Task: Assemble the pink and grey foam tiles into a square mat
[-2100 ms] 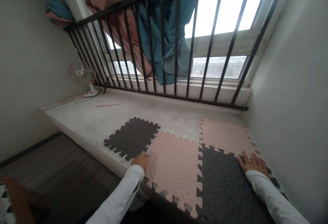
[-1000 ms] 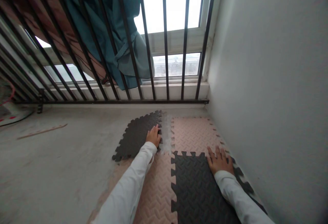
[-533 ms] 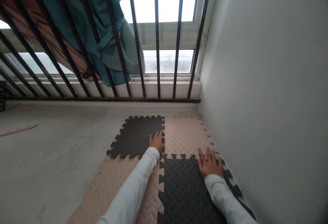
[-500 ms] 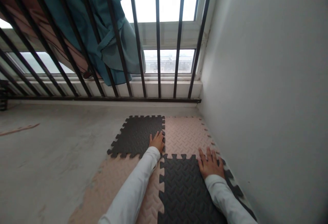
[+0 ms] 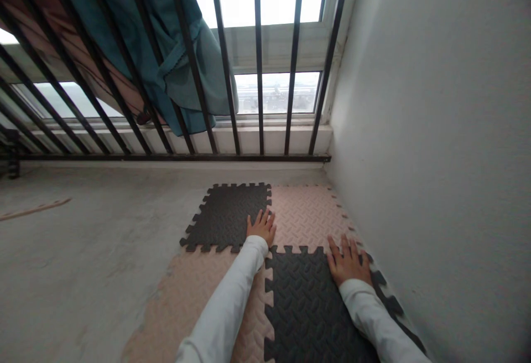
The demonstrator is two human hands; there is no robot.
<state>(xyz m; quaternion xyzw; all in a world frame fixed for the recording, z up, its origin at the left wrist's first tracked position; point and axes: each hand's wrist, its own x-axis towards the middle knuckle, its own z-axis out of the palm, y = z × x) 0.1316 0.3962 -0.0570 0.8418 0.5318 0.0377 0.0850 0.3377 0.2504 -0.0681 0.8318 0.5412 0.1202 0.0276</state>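
Several interlocking foam mat tiles lie on the floor in a checker pattern. My left hand rests with fingers spread at the right edge of the far black foam tile, by its seam with the far pink foam tile. My right hand is flat, fingers apart, over the seam between that pink tile and the near black foam tile. Beneath my left sleeve lies the near pink foam tile, partly covered by the arm. Neither hand grips anything.
A white wall runs close along the mat's right side. Beyond the mat stands a dark metal railing, with a teal curtain and windows behind it. A thin reddish strip lies on the concrete floor at left.
The view has shifted slightly, so the tiles sit a little further right and higher. My left hand's fingers are more spread and reach across the seam; my right hand stays flat at its seam.
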